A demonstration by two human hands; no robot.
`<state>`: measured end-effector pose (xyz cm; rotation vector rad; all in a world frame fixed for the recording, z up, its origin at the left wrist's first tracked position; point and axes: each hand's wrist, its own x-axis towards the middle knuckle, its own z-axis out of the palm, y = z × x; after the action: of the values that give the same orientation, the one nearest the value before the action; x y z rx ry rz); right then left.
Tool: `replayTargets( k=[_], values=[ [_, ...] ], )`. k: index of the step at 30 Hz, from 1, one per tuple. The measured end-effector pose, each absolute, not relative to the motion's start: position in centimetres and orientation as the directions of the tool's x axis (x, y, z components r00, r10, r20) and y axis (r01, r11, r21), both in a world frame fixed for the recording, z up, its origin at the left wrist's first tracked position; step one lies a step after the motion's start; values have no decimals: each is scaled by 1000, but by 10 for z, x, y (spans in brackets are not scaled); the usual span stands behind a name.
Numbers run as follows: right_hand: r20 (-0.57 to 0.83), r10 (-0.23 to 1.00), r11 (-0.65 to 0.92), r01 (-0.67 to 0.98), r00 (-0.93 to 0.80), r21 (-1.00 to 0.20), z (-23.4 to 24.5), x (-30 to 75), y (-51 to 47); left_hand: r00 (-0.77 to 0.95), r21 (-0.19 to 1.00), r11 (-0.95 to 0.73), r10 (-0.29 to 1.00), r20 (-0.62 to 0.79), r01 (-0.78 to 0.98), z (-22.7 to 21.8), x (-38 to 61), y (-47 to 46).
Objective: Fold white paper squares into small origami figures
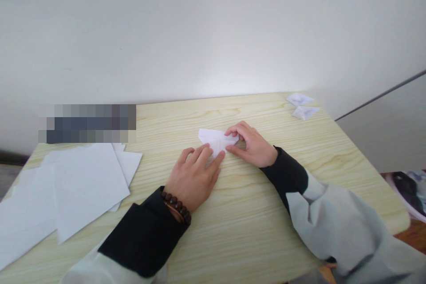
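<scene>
A small folded piece of white paper (218,139) lies on the wooden table in front of me, its wide edge facing the wall. My left hand (196,173), with a dark bead bracelet at the wrist, rests its outstretched fingertips on the near left side of the paper. From the right, my right hand (254,145) grips the paper's right end between curled fingers and thumb. Part of that end is hidden behind the fingers.
Loose white sheets (89,186) overlap on the table's left side, below a blurred-out dark object (89,124). Two folded paper pieces (304,112) sit at the far right corner. A white wall (213,31) borders the table's back edge.
</scene>
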<state>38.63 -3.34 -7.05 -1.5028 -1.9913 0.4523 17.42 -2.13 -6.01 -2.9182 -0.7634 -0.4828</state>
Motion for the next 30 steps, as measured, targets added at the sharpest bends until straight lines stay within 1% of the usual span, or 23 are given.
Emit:
replayTargets(
  k=[9, 11, 14, 15, 17, 18, 19, 24, 30],
  values=[
    [188, 957, 289, 651, -222, -702, -65, 397, -29, 824, -3, -874, 457, 336, 486, -65, 169, -19],
    [193, 957, 287, 634, -215, -718, -67, 398, -29, 820, 0, -872, 460, 339, 490, -65, 169, -20],
    [224, 962, 273, 608, -157, -746, -69, 394, -29, 817, 3, -868, 468, 337, 496, -65, 170, -21],
    [232, 962, 271, 612, -144, -743, -70, 392, -30, 817, 5, -868, 469, 336, 497, -64, 170, -21],
    [257, 956, 282, 680, -140, -677, -70, 387, -30, 818, 2, -873, 457, 348, 487, -64, 171, -20],
    [249, 957, 277, 711, -147, -646, -70, 386, -31, 820, 0, -876, 451, 353, 482, -64, 171, -20],
    [237, 960, 270, 719, -149, -641, -69, 384, -31, 821, -4, -880, 442, 360, 476, -64, 171, -20],
    [216, 960, 279, 676, -178, -682, -67, 388, -29, 819, -28, -897, 390, 420, 442, -65, 168, -19],
    [255, 952, 301, 684, -172, -664, -69, 389, -30, 815, -30, -901, 378, 440, 434, -63, 166, -20]
  ],
)
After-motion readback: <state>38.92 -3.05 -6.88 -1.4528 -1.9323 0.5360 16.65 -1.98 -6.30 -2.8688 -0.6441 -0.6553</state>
